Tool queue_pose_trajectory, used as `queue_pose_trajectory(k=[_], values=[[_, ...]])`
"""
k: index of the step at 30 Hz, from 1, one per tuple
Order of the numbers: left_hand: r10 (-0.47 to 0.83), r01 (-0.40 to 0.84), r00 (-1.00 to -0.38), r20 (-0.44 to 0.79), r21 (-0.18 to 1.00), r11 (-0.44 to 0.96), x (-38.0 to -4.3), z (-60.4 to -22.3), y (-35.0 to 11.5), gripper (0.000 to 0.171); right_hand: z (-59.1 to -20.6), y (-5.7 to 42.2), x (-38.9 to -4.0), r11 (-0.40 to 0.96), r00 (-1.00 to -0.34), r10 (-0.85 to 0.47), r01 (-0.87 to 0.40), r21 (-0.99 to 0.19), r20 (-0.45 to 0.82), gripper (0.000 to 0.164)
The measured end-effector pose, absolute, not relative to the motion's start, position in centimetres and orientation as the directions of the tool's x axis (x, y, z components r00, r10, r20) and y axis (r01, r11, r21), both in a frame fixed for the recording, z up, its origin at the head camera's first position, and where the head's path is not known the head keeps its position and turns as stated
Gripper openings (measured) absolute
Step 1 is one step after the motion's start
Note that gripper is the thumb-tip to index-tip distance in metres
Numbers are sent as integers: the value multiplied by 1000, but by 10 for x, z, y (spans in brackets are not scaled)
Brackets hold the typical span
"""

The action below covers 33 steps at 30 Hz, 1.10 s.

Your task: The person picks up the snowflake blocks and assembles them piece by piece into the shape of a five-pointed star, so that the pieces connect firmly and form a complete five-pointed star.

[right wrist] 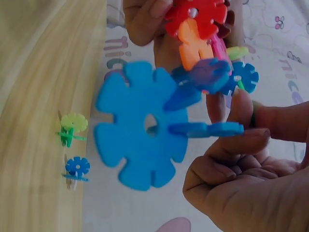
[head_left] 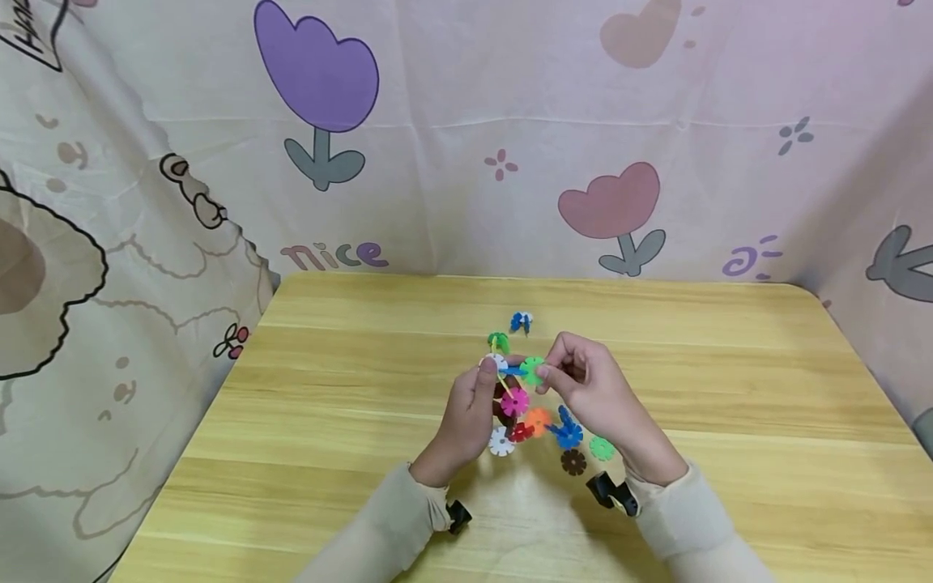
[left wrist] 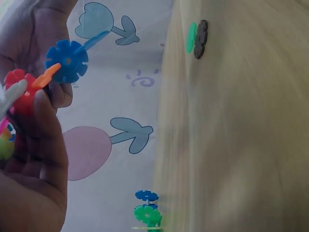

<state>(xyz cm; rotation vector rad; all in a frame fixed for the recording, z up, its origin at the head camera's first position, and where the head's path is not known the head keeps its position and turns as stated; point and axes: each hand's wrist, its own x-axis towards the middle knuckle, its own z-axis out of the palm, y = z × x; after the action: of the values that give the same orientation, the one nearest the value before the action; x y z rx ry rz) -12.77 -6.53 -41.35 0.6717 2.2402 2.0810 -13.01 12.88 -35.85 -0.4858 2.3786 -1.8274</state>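
Observation:
My left hand (head_left: 465, 409) grips a joined cluster of notched plastic flower discs, thumb over a white disc (head_left: 499, 363). A pink disc (head_left: 514, 402), a red disc (right wrist: 200, 17), an orange disc (head_left: 538, 421) and blue discs (head_left: 568, 435) belong to this cluster; the blue end hangs out to the right. Between thumb and index finger, my right hand (head_left: 594, 393) pinches a light green disc (head_left: 533, 371) at the cluster's upper right. It meets a blue disc (head_left: 513, 370) there; how firmly they join cannot be seen. Fingers hide part of the cluster.
On the wooden table (head_left: 328, 389) lie a loose brown disc (head_left: 573, 462) and a loose green disc (head_left: 602, 448). Farther back stand a small blue-and-white joined piece (head_left: 521, 321) and a green-and-yellow one (right wrist: 72, 128). A patterned cloth (head_left: 452, 202) hangs behind the table.

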Motion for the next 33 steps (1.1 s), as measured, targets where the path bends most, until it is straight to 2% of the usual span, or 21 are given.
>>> queue_pose_trajectory(k=[5, 9, 12, 18, 24, 29, 33], values=[[421, 118, -895, 148, 988, -97, -132, -413, -70, 63, -356, 135, -133, 235, -947, -312, -155, -960, 76, 12], [506, 30, -853, 129, 980, -198, -136, -412, -74, 60, -357, 139, -134, 234, -939, -334, -164, -958, 79, 8], [558, 21, -817, 147, 974, -227, -138, -411, -77, 56, -358, 139, -135, 254, -935, -343, -183, -950, 89, 7], [603, 6, -790, 110, 985, -172, -141, -409, -82, 43, -360, 136, -134, 306, -940, -321, -221, -926, 118, 6], [581, 2, -812, 63, 994, -105, -140, -404, -82, 28, -364, 132, -136, 359, -921, -335, -321, -877, 200, 10], [558, 25, -828, 62, 997, -74, -140, -404, -82, 19, -365, 146, -143, 435, -894, -340, -424, -794, 291, 9], [538, 25, -841, 59, 997, -71, -142, -406, -85, 14, -364, 162, -148, 478, -891, -400, -401, -782, 213, 10]])
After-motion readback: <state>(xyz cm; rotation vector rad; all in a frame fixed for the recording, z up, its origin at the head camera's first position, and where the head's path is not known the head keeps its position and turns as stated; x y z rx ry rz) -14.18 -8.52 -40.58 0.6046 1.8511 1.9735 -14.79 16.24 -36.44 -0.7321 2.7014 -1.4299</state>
